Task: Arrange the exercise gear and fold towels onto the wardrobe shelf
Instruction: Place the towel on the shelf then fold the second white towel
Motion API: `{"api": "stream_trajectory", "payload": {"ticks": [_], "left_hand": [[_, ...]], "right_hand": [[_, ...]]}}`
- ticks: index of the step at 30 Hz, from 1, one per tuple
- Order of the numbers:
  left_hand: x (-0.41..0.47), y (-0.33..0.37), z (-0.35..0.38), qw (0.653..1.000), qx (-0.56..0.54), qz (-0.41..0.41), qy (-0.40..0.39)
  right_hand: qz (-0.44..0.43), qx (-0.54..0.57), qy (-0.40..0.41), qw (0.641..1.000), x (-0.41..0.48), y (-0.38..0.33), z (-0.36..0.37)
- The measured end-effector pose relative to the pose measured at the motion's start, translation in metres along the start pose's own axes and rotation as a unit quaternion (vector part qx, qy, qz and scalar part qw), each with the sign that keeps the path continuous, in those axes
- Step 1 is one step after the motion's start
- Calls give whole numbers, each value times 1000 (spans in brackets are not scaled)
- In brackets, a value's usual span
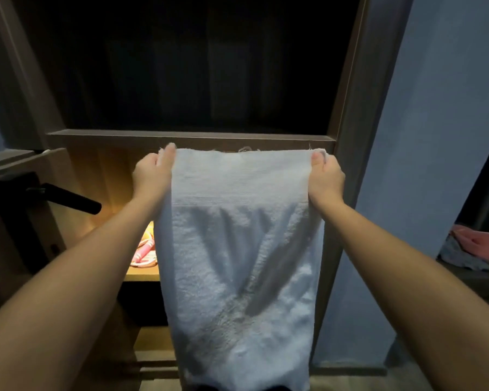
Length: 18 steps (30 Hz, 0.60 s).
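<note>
A white towel [237,249] hangs full length in front of the wardrobe, stretched flat between my hands. My left hand [151,172] pinches its top left corner and my right hand [325,176] pinches its top right corner, both just below the edge of a dark shelf [192,136]. On the lit wooden shelf [141,276] behind the towel lies a pink and white skipping rope [144,253], mostly hidden by the cloth.
An open wardrobe door with a black lever handle [68,198] stands at the left. A blue wall [424,165] fills the right, with pink and grey cloth [474,249] piled on a surface at the far right. The upper compartment is dark.
</note>
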<state>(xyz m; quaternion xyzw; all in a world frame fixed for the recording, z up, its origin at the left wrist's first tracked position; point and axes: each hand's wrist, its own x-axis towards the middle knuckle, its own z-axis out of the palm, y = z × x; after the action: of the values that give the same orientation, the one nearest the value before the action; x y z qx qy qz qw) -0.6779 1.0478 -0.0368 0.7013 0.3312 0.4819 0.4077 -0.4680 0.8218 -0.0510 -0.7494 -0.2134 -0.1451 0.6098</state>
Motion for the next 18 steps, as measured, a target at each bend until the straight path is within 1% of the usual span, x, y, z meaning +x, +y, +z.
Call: {"api": "stream_trajectory", "payload": {"ticks": [2,3,4,5,6,7,8,10,12,13,15,17,18], "left_hand": [[-8,1,-8,990,-45,-34,-126],[-10,-1,-13,974,-62,-64,-208],[-12,-3,-17,950,-71,-96,-290],[-14,-7,-20,926,-75,-123,-349],[-16,-11,-22,913,-86,-144,-372],[-17,-17,-23,913,-96,-155,-365],[-17,-24,-23,920,-108,-161,-340],[-22,-36,-20,940,-121,-162,-273],[-27,-42,-11,961,-101,-144,-212],[-28,-41,-4,973,-80,-126,-175],[-29,-29,12,992,-62,-87,-74],[-20,-5,22,996,-78,-27,31],[-12,9,23,994,-89,16,66]], "right_hand": [[17,11,14,1000,2,-1,-6],[40,22,27,999,6,0,-9],[65,32,36,997,10,0,-11],[86,40,37,995,11,0,-10],[97,46,30,994,9,-1,-9],[100,50,15,994,8,-1,-7],[95,51,-5,994,7,2,-6],[58,24,-43,997,4,6,-8],[35,1,-58,998,5,10,-10],[33,-7,-53,998,7,9,-11],[12,-10,-32,999,8,4,-13],[-25,5,21,999,17,-5,-15],[-52,16,56,997,23,-12,-18]]}}
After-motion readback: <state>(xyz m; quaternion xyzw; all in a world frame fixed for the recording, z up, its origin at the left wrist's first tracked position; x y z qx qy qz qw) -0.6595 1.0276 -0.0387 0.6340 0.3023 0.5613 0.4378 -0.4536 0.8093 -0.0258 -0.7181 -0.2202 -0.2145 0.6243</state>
